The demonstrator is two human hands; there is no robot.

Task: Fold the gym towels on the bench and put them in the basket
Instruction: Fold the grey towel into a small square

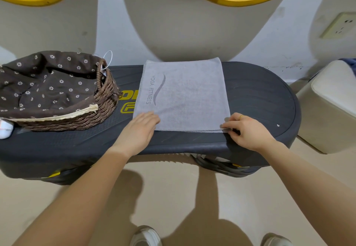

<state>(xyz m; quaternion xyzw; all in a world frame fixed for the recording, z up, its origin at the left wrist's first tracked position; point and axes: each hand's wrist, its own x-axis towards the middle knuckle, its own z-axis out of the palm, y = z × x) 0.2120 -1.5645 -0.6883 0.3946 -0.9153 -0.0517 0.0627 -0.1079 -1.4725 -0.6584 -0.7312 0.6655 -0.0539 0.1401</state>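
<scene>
A grey towel (pixel 183 95) printed "YOGA FITNESS" lies flat on the dark bench (pixel 260 99), folded into a rectangle. My left hand (pixel 143 125) rests flat with straight fingers on the towel's near left corner. My right hand (pixel 244 128) pinches the towel's near right corner at the edge. A brown wicker basket (pixel 104 99) with a dark flowered cloth lining stands on the bench's left end; no towel shows inside it.
A cream cushioned box (pixel 331 106) stands right of the bench, with a wall socket (pixel 341 25) above it. A white object (pixel 5 128) sits at the far left by the basket. My shoes (pixel 146 236) are on the beige floor below.
</scene>
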